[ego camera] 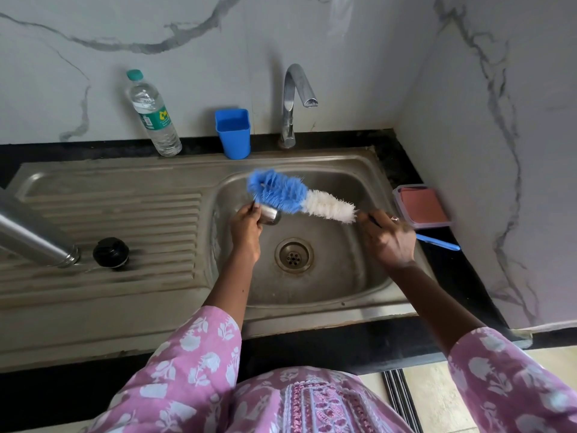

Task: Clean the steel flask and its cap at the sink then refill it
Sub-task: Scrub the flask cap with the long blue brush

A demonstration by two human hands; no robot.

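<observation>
Now the left hand (245,225) grips the steel cap (271,215) over the sink (343,276) basin; the right hand (390,242) holds the brush (299,198) by its handle, its blue bristles against the cap. The flask (34,239) lies on the draining board, with a black stopper (110,253) just beside its mouth.

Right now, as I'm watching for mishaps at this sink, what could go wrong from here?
1. The left hand holds the small steel cap over the steel sink basin; a hard push from the blue-and-white bristle brush might knock it loose, clattering down by the drain.
2. The brush's blue handle juts past the right hand toward the clear box holding a pink block; a wide stroke could bump it.
</observation>
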